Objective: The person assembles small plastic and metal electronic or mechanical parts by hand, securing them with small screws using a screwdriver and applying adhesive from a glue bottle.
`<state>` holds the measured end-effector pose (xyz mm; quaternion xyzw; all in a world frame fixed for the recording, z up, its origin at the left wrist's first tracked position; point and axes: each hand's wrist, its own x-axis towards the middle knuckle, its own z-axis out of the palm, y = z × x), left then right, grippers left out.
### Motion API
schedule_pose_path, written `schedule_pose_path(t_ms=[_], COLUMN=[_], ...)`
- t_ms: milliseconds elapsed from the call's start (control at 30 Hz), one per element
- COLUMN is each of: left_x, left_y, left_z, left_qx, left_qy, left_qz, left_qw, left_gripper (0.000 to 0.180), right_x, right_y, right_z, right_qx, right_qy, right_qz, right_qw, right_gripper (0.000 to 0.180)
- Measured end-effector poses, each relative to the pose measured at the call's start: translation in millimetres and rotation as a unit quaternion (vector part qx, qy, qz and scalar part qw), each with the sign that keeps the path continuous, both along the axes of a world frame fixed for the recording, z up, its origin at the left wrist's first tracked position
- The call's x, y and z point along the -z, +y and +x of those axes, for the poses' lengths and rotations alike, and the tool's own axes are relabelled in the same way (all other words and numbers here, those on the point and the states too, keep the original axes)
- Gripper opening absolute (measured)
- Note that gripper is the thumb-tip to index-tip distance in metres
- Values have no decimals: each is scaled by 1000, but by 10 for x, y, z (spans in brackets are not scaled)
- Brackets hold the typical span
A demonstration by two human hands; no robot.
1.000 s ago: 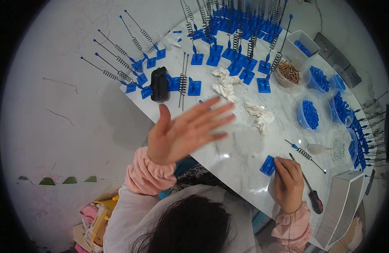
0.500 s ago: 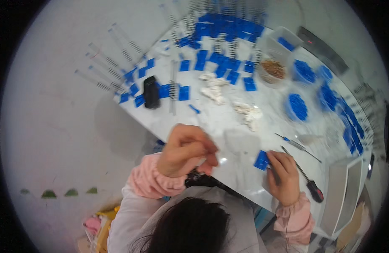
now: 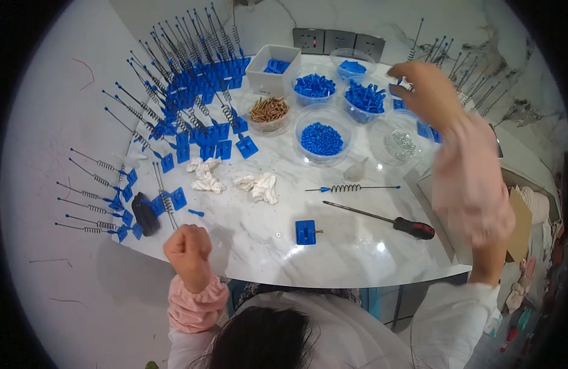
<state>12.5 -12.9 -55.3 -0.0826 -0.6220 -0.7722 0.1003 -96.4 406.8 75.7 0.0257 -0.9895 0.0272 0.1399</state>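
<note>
The left hand (image 3: 188, 252) is curled into a tight fist at the table's near left edge; whether anything sits inside it cannot be told. The right hand (image 3: 428, 92) is raised at the far right, fingers bent and pointing left, beside the clear bowl (image 3: 361, 119) of blue stems (image 3: 365, 98). Its fingertips look parted, but whether they grip anything cannot be told. The right cuff (image 3: 472, 178) is blurred.

The blue base (image 3: 305, 232) lies flat on the table (image 3: 265, 267), near the middle of its near side, with a screw (image 3: 319, 232) poking out to its right. It is clear of both hands: to the right of the left one, and nearer and well to the left of the right one. A small ring (image 3: 278, 234) lies just left of it.

Beyond the base, a rod with a spring (image 3: 352, 188) lies across the table, and a screwdriver (image 3: 413, 228) rests to the right, its handle toward the right edge. Just beyond the left fist are two rods (image 3: 166, 200) and a small blue stem (image 3: 196, 213). Farther left sits a black case (image 3: 145, 214). Crumpled tissues (image 3: 257, 186) lie left of the spring, with blue beads (image 3: 322, 139) and brassy screws (image 3: 269, 111) in containers beyond.
</note>
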Motion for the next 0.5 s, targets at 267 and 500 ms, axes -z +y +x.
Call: schedule_pose_path(t_ms=[267,500], left_x=[-77,-13], left_y=[255,193], left_z=[226,182], left_qx=[-83,-29], left_qy=[105,-41], left_qz=[-148,80], left_qw=[980,996], left_gripper=[12,23], right_x=[1000,743], right_y=[86,388], right_z=[-1095,-1068], right_qx=[93,79], right_qy=[-133,-209], right_qz=[-18,-341], right_qw=[987,913], right_gripper=[39,31])
